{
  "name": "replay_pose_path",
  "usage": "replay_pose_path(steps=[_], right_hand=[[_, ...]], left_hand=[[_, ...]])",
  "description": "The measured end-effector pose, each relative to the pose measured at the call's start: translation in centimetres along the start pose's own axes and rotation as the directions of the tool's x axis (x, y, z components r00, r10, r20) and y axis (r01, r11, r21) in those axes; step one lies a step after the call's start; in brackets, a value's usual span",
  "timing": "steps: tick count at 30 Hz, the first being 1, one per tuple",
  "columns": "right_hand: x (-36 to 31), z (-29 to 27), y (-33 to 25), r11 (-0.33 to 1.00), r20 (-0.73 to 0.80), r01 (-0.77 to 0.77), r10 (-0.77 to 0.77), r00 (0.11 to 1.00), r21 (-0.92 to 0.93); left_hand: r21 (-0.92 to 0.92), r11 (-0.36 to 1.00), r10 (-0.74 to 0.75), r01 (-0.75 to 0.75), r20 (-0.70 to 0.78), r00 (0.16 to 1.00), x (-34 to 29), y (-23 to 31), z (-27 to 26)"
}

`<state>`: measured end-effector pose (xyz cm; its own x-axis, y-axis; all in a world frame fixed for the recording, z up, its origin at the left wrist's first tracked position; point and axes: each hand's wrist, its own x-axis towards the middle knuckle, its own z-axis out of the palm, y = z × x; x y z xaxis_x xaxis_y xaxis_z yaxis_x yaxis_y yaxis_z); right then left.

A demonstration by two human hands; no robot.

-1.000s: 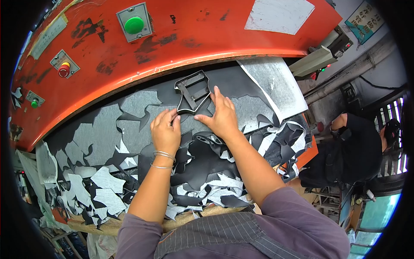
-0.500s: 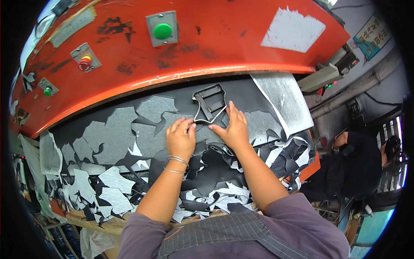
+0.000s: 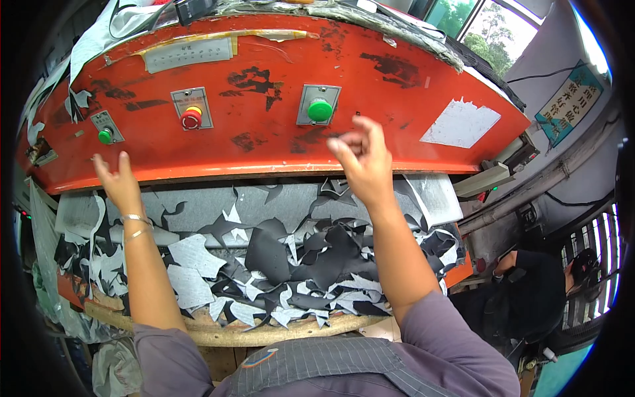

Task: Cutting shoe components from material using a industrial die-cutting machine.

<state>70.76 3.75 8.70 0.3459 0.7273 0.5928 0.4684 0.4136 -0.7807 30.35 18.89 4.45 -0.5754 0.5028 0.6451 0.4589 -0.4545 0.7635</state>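
My left hand (image 3: 121, 188) is raised with fingers apart and nothing in it, just below the small green button (image 3: 105, 135) on the red machine beam (image 3: 211, 149). Bare of any object, my right hand (image 3: 368, 164) hovers in front of the beam, below and right of the large green button (image 3: 320, 110). Its thumb and forefinger stand apart, the other fingers are bent. Neither hand appears to touch a button. Part of a metal cutting die (image 3: 338, 188) shows beneath the beam beside my right wrist; the beam and my arm hide the rest. It lies on grey sheet material (image 3: 264, 204).
A red stop button (image 3: 191, 118) sits between the green ones. Black and pale offcuts (image 3: 268, 251) are heaped along the wooden front edge (image 3: 284, 334). A pale sheet (image 3: 433, 198) lies at the right end. Another person (image 3: 522, 291) in dark clothes is at the right.
Both hands have left the cutting die, moving up and apart towards the beam's buttons. The view has tipped upward, and the beam now covers most of the die.
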Motion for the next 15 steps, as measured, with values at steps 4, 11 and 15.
replay_pose_path(steps=[4, 11, 15], right_hand=[[-0.3, 2.1, -0.9, 0.977, -0.088, -0.032, 0.014, 0.996, -0.21], [-13.2, -1.6, -0.2, 0.901, 0.476, 0.127, 0.096, 0.874, -0.415], [-23.6, -2.7, -5.0, 0.876, 0.785, 0.279, 0.161, 0.598, -0.392]], left_hand=[[-0.155, 0.983, 0.135, -0.098, 0.249, 0.959, 1.0, -3.4, -4.1], [0.038, 0.959, 0.17, -0.282, 0.718, 0.675, -9.7, 3.6, -12.6], [0.053, 0.998, -0.047, -0.018, 0.972, 0.232, -23.2, 11.6, -17.4]])
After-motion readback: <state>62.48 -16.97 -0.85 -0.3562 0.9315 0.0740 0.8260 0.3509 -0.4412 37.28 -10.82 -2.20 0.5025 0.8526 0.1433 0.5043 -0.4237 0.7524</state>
